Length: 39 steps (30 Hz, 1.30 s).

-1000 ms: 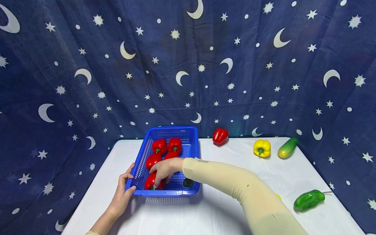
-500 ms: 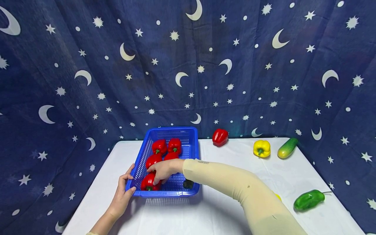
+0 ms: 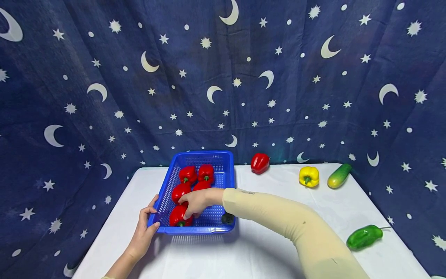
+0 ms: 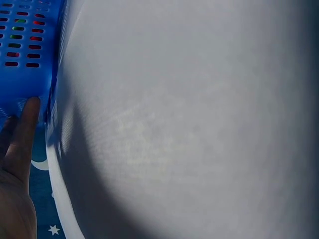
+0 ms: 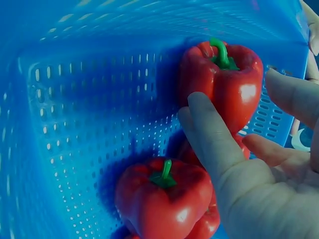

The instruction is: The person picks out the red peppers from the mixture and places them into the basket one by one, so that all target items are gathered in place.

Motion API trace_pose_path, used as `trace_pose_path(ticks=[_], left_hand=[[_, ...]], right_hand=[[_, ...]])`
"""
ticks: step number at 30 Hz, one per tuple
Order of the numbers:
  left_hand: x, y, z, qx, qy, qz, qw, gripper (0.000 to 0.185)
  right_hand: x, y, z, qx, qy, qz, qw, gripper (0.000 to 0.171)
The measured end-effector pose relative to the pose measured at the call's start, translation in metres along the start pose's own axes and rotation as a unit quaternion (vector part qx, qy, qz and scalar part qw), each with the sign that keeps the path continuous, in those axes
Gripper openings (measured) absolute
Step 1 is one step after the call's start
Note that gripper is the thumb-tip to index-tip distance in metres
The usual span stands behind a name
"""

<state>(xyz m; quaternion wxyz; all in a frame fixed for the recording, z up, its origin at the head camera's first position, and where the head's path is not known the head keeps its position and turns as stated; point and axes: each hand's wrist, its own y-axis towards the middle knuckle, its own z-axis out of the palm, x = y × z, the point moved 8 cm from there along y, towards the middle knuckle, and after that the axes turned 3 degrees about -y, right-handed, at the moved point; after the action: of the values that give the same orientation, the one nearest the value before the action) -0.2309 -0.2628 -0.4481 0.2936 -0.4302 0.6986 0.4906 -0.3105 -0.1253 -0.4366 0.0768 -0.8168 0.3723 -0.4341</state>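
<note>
A blue perforated basket (image 3: 191,230) on the white table holds several red bell peppers. My left hand (image 3: 142,234) holds its near left corner, thumb on the rim and fingers along the left side. Inside, my right hand (image 3: 199,202) reaches down over the front-left red bell pepper (image 3: 178,216). The right wrist view shows spread, fairly straight fingers beside that pepper (image 5: 224,84), with a gap between thumb and pepper. Another red bell pepper (image 5: 162,199) sits lower in that view. The hand and sleeve partly cover a middle pepper (image 3: 202,186).
A small black object (image 3: 228,218) is at the basket's right front, partly behind the sleeve. Rightward on the table lie a red bell pepper (image 3: 259,163), a yellow bell pepper (image 3: 309,176), a green-yellow cucumber-like vegetable (image 3: 339,176) and a long green pepper (image 3: 364,237).
The front-left red pepper shifted left, then slightly back right. My right hand has loosened from it and drawn slightly right. The left hand keeps its place on the basket.
</note>
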Motion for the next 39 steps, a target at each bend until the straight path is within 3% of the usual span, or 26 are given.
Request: trace_pose_path(ticks=[6, 10, 20, 31, 39], left_hand=[[0.003, 0.000, -0.001, -0.002, -0.019, 0.002, 0.9998, 0.026], [0.004, 0.000, -0.001, -0.003, -0.014, 0.003, 0.9999, 0.027], [0.002, 0.000, -0.002, -0.003, -0.017, 0.013, 0.9998, 0.027], [0.005, 0.000, -0.003, -0.010, -0.012, 0.007, 0.9999, 0.027], [0.007, 0.000, -0.003, -0.014, -0.020, 0.009, 0.9997, 0.027]], right_hand=[[-0.003, -0.007, -0.008, 0.002, -0.016, -0.012, 1.000, 0.057], [-0.005, -0.012, -0.018, -0.006, 0.025, -0.035, 0.999, 0.054], [-0.020, -0.025, -0.051, -0.066, 0.053, -0.077, 0.993, 0.044], [-0.035, -0.045, -0.091, -0.129, 0.123, -0.102, 0.979, 0.037], [-0.050, -0.065, -0.120, -0.178, 0.116, -0.110, 0.971, 0.037]])
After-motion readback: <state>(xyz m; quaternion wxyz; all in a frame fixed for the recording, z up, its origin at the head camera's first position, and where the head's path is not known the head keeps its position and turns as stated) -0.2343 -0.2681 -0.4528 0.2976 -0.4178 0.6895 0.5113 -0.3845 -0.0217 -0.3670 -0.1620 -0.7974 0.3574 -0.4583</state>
